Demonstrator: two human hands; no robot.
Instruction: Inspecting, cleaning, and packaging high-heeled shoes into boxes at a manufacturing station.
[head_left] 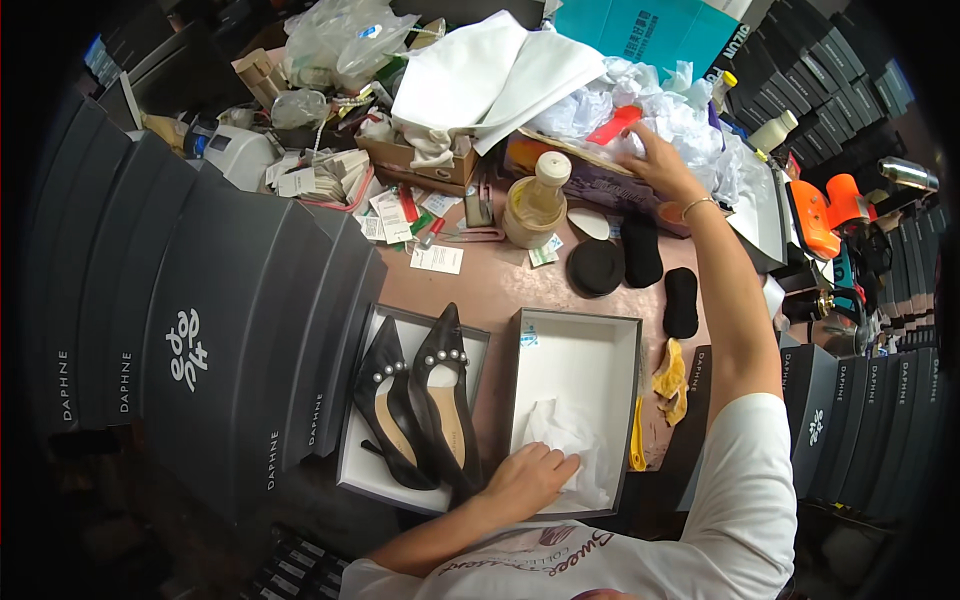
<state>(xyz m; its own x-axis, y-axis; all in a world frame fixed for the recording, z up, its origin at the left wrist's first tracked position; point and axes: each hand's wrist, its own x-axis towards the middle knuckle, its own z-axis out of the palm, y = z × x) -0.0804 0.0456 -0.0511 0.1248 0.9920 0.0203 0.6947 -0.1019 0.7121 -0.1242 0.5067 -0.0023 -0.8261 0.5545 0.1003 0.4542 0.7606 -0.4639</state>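
Observation:
My left hand is closed on a piece of white tissue paper inside the open shoe box base. To its left, a pair of black pointed high-heeled shoes with pearl-like beads lies in a grey-rimmed box lid. At the far side my right hand reaches over a purple carton heaped with crumpled white paper. Its fingers are apart, near a flat red piece; whether they touch it is unclear.
Dark shoe boxes are stacked at the left, with more boxes at the right. A glue bottle, a round black tin, black pads and a yellow cloth lie on the table. White sheets top a small carton behind.

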